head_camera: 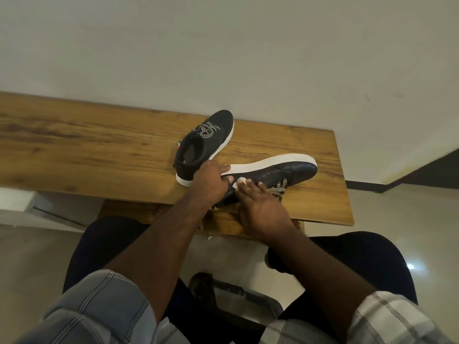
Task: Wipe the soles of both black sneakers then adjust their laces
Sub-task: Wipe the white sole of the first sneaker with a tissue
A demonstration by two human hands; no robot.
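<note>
Two black sneakers with white soles lie on a wooden table (pixel 74 150). The far sneaker (pixel 213 142) stands upright, its patterned laces on top. The near sneaker (pixel 280 171) lies tipped on its side, white sole edge facing away, toe pointing right. My left hand (pixel 208 182) grips its heel end, fingers curled over the sole. My right hand (pixel 260 207) rests on the sneaker's black side and presses a small white wipe (pixel 239 182) under its fingertips. Striped laces (pixel 279 189) hang loose beside my right hand.
The table's front edge runs just under my hands, its right end near the sneaker's toe. A pale wall stands behind the table. My knees in dark trousers and a dark stool base (pixel 236 301) are below on the tiled floor.
</note>
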